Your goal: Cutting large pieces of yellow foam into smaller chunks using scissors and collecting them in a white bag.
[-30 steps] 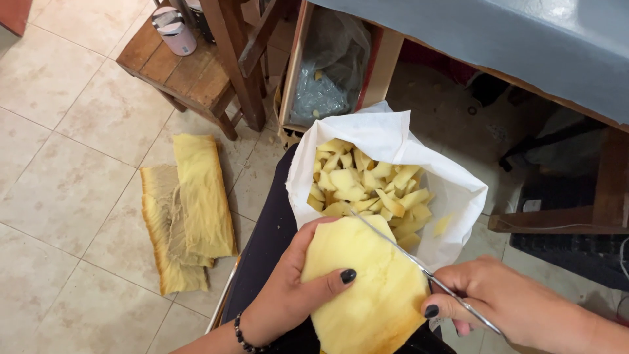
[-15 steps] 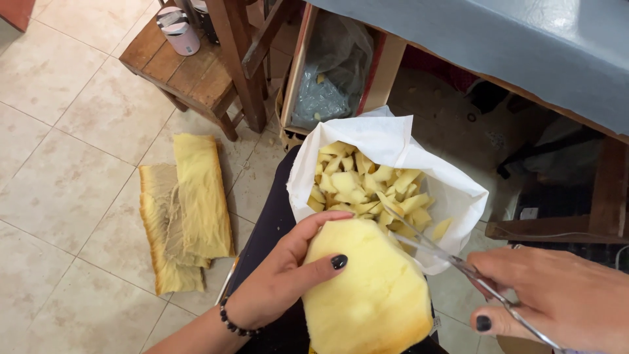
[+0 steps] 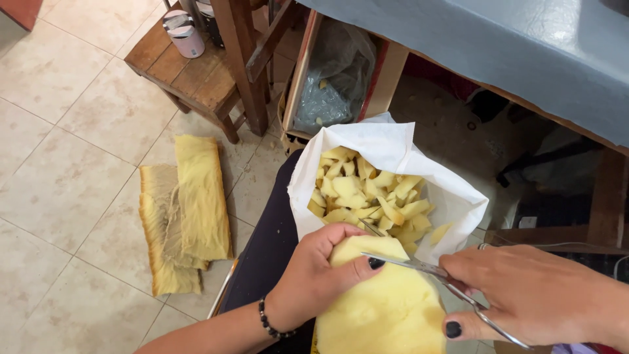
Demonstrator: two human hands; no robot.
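My left hand [image 3: 321, 278] grips the top edge of a thick slab of yellow foam [image 3: 383, 311] resting on my lap. My right hand [image 3: 531, 295] holds metal scissors [image 3: 419, 265] by the handles, with the blades apart around the foam's upper end, just beyond my left fingers. Right behind the foam stands an open white bag [image 3: 393, 147] filled with several small cut pieces of yellow foam [image 3: 367, 196]. One loose piece [image 3: 440, 233] lies on the bag's right rim.
Two long strips of yellow foam [image 3: 187, 210] lie on the tiled floor at the left. A small wooden stool [image 3: 190, 69] with a pink cup [image 3: 187, 39] stands behind them. A wooden crate with a clear plastic bag [image 3: 334, 78] sits under a grey-covered table [image 3: 524, 52].
The scissors have moved left and up from the foam's right side to its top end, and their blades now straddle it. My left hand has shifted slightly higher on the slab.
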